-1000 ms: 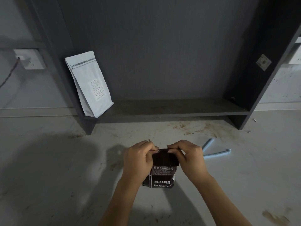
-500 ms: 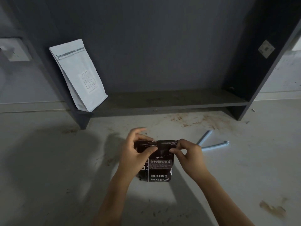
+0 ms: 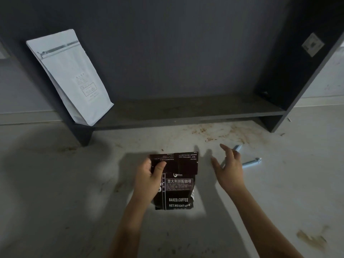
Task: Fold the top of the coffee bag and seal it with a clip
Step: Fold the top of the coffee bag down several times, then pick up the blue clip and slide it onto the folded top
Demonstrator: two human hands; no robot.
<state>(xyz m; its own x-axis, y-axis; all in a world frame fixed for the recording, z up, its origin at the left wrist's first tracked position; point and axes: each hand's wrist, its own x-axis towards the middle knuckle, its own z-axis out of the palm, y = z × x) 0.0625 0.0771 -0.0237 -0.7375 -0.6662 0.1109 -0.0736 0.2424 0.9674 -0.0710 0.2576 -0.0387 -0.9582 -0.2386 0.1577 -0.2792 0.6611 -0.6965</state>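
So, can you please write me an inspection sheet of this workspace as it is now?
Surface: pale table, brown stains and crumbs.
Job's things: dark coffee bag, top folded over; light blue clip lies on the table, not on the bag.
Clutter: white pouch leaning in the dark shelf unit.
Grippers: left hand pinches the fold; right hand open, empty, near the clip.
Cables: nothing seen.
Surroundings: pale wall, dim light.
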